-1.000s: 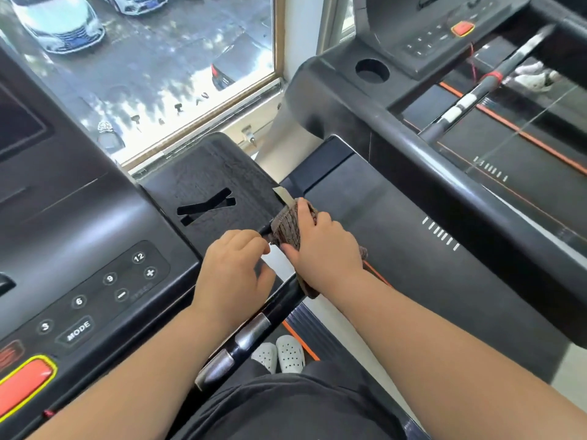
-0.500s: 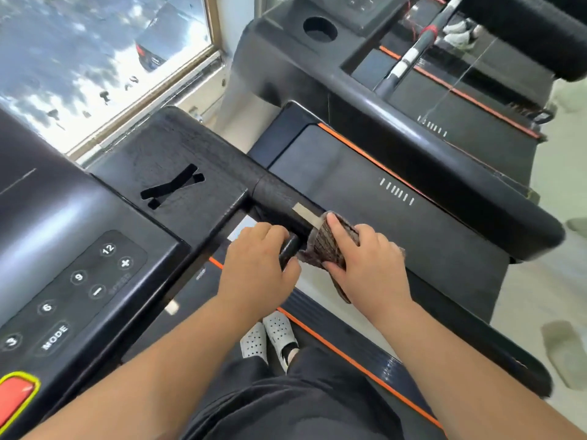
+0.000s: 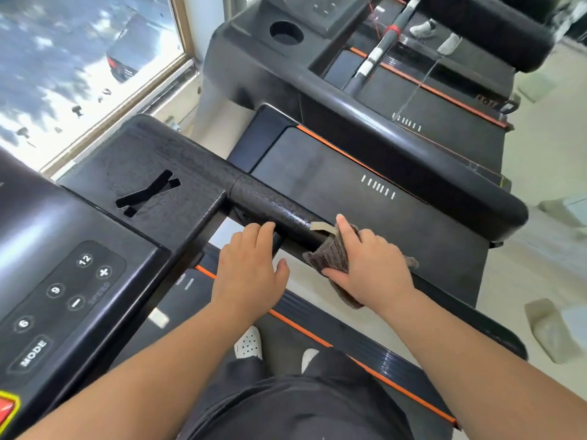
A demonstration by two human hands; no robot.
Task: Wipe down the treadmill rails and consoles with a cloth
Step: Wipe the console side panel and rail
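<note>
On the far left, the console (image 3: 63,290) of the treadmill is showing round buttons with numbers and a MODE button (image 3: 31,350). A red button (image 3: 8,408) is peeking out at the bottom corner. Next to the console, a flat black tray (image 3: 143,166) is sitting with a cross-shaped slot cut in it. Behind it, a window (image 3: 79,68) is looking out on parked cars.

The left hand (image 3: 251,274) is resting near the start of the black rail (image 3: 273,208). Its fingers are curling over a thin black bar that is sticking out under the rail, and the thumb is pointing out to the side. The hand is loose, not squeezing tight.

Just to the right, the right hand (image 3: 371,265) is pressing a brown cloth (image 3: 333,252) onto the rail. The fingers are wrapping around the cloth and the rail together. A small pale tag is poking out from the cloth near the pointer finger.

Under the arms, two white shoes (image 3: 249,342) are standing on the belt. Farther right, another treadmill (image 3: 365,100) is standing beside this one.
</note>
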